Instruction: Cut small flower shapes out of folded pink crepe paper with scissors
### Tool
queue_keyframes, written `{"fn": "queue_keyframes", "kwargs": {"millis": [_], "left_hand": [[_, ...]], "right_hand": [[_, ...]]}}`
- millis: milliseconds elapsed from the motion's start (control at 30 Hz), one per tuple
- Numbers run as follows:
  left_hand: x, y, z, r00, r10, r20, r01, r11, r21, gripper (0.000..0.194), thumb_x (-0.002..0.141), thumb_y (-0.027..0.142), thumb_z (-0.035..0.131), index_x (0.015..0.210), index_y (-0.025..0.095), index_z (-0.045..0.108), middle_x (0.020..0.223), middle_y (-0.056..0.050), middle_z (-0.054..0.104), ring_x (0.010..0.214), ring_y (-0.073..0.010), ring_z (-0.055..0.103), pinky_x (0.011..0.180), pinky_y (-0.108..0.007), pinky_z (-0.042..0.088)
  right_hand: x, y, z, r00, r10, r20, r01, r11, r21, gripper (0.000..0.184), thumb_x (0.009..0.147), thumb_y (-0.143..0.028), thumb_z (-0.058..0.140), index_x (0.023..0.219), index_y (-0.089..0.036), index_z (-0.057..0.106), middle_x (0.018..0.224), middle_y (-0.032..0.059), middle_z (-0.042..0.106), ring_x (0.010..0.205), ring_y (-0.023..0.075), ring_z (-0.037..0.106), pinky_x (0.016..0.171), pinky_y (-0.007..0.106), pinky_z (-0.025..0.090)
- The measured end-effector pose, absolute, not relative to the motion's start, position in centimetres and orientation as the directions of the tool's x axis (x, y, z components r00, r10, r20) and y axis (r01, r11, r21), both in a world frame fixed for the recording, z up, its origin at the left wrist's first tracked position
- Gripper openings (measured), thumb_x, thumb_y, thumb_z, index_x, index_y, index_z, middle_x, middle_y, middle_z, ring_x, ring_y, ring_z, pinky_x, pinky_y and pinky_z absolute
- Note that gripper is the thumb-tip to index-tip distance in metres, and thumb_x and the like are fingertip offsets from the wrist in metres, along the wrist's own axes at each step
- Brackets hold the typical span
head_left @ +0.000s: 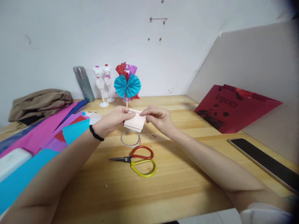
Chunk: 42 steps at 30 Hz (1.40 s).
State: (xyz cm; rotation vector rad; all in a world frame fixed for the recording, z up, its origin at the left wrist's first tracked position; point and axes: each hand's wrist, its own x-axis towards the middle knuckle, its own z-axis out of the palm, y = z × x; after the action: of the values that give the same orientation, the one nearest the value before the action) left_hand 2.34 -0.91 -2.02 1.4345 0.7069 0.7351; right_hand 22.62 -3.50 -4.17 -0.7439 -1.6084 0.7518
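A small piece of pale pink paper (135, 122), folded over along its top edge, is held up above the middle of the table. My left hand (118, 117) grips its left side, thumb flat on the front and fingers behind. On the right, my right hand (160, 119) pinches the upper right corner between thumb and fingertips. Just below the paper lies a silvery ring of wire or tape (130, 138). Nearer to me are scissors (133, 160) with one red and one yellow handle, blades pointing left.
Mini dress forms (100, 83) stand at the back, one wearing a pleated blue paper bow (127, 86). A flask (83, 84), brown cloth (42, 104) and coloured paper sheets (53, 124) are left. At right are a red paper bag (233, 107) and a phone (263, 163).
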Motion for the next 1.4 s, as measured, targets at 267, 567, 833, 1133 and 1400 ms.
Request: {"fn": "queue_keyframes", "kwargs": {"millis": [267,567,833,1133,1400], "left_hand": [[2.5,-1.0,-1.0,0.478,0.878,-0.010,-0.057,0.043,0.997,0.034,0.086,0.044,0.068,0.083,0.011,0.071,0.071,-0.008,0.072,0.059,-0.0153,0.066,0.056,-0.026,0.053],[0.6,-0.7,0.7,0.326,0.945,0.035,-0.041,-0.023,0.999,0.032,0.088,0.041,0.067,0.087,0.009,0.070,0.067,-0.008,0.074,0.056,-0.0155,0.069,0.053,-0.022,0.052],[0.3,0.7,-1.3,0.330,0.943,-0.039,0.196,-0.028,0.980,0.054,0.076,0.064,0.069,0.086,0.012,0.072,0.073,-0.012,0.076,0.064,-0.0185,0.071,0.059,-0.026,0.054],[1.1,0.2,-2.3,0.435,0.887,-0.153,0.248,0.045,0.968,0.048,0.072,0.060,0.073,0.073,0.012,0.072,0.074,-0.011,0.075,0.068,-0.0187,0.069,0.061,-0.025,0.050],[1.6,0.3,-3.4,0.409,0.912,0.031,0.157,-0.104,0.982,0.029,0.067,0.042,0.074,0.066,0.014,0.066,0.060,0.001,0.061,0.057,-0.0117,0.054,0.060,-0.024,0.043]], "right_hand": [[22.7,-2.9,-4.0,-0.008,0.932,0.363,-0.138,0.359,-0.923,0.012,0.063,-0.018,0.070,0.073,-0.019,0.076,0.051,-0.0038,0.060,0.046,0.0077,0.048,0.046,0.022,0.035],[22.4,-1.8,-5.8,-0.221,0.953,-0.209,-0.419,-0.286,-0.862,0.019,0.061,-0.011,0.074,0.070,-0.016,0.058,0.047,-0.0082,0.046,0.039,0.0027,0.036,0.038,0.014,0.030],[21.2,-2.6,-7.4,-0.274,0.946,-0.171,-0.353,-0.264,-0.897,0.016,0.060,-0.015,0.080,0.067,-0.011,0.066,0.052,-0.0031,0.057,0.040,0.0020,0.041,0.039,0.014,0.028],[21.3,-2.7,-6.7,-0.220,0.975,-0.023,-0.240,-0.077,-0.968,0.021,0.057,-0.022,0.080,0.075,-0.014,0.073,0.051,-0.0049,0.057,0.040,0.0044,0.044,0.040,0.016,0.030],[21.4,-2.7,-5.9,-0.182,0.981,0.062,-0.179,0.029,-0.983,0.030,0.063,-0.039,0.082,0.081,-0.017,0.073,0.051,-0.0038,0.058,0.041,0.0071,0.045,0.041,0.019,0.027]]}}
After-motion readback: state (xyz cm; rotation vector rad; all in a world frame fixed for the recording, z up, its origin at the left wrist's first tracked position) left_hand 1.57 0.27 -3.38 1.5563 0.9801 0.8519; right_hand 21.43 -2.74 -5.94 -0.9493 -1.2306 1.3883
